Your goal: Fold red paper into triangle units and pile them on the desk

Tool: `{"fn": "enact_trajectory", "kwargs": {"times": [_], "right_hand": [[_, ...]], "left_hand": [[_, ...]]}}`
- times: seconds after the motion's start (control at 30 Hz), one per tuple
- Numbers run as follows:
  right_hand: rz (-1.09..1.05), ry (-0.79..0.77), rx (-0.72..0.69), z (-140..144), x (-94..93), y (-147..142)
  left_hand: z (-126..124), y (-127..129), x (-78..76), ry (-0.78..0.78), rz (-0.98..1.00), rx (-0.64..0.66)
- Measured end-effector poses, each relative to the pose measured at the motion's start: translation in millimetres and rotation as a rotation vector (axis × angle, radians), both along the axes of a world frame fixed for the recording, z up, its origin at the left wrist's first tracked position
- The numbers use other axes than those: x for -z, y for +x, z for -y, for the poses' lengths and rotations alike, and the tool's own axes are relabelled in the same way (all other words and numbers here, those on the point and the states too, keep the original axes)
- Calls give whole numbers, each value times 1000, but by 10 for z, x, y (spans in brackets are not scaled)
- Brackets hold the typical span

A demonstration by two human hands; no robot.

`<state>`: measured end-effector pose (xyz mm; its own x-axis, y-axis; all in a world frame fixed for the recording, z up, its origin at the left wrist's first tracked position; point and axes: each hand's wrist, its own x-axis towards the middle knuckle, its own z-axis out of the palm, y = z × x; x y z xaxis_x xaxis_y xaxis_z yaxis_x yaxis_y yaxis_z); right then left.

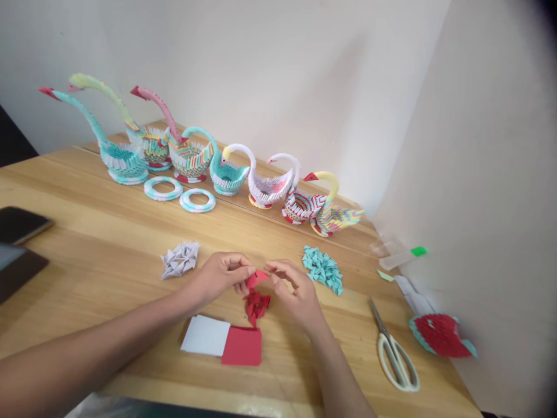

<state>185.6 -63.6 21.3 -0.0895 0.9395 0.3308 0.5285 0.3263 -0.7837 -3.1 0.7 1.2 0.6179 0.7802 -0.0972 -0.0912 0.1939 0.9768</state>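
Both hands pinch one small red paper piece [256, 278] just above the wooden table [108, 232]: left hand [221, 273] and right hand [293, 290] with fingertips pressed together on it, seemingly mid-fold. Folded red pieces [256, 305] pile directly beneath, with red paper [242, 346] and white paper [206, 335] sheets close by, probably as supply.

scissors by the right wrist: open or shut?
Shut. The scissors lie flat on the table with the blades together in a single line and the two handle loops side by side, clear of the right hand.
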Motion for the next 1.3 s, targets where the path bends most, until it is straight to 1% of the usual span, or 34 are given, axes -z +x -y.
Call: {"fn": "enact_trajectory", "kwargs": {"times": [0.07,0.1,0.13,0.2,0.47,0.57,0.67,0.77,0.9,0.97,1.03,1.13,1.2,1.3], "right_hand": [[-157,-187,32,4,4,7],[-212,-250,42,6,13,0],[-246,-292,47,8,25,-14],[-279,-326,50,10,50,-58],[-357,-347,88,7,67,-170],[-348,-342,108,11,75,-172],[-298,-301,146,13,74,-169],[-243,-257,181,13,50,-168],[-205,-248,187,16,18,-172],[-183,-239,180,18,14,-167],[-179,-229,164,18,16,-152],[-218,-223,132,10,16,-128],[-248,-243,102,0,15,-128],[-283,-294,56,-12,24,-158]], "left_hand": [[12,2,-9,23,-14,-11],[20,4,-15,34,-21,-16],[30,6,-20,45,-27,-18],[47,10,-29,66,-35,-23],[75,19,-24,68,-39,-16],[71,21,-19,56,-32,3],[66,28,-4,66,-34,20],[76,38,15,124,-61,8],[113,44,16,248,-150,-18],[127,44,6,264,-170,-10],[126,43,-3,221,-142,1],[97,40,-13,101,-47,-10],[74,35,-20,38,-10,-44],[56,30,-28,-8,9,-75]]}}
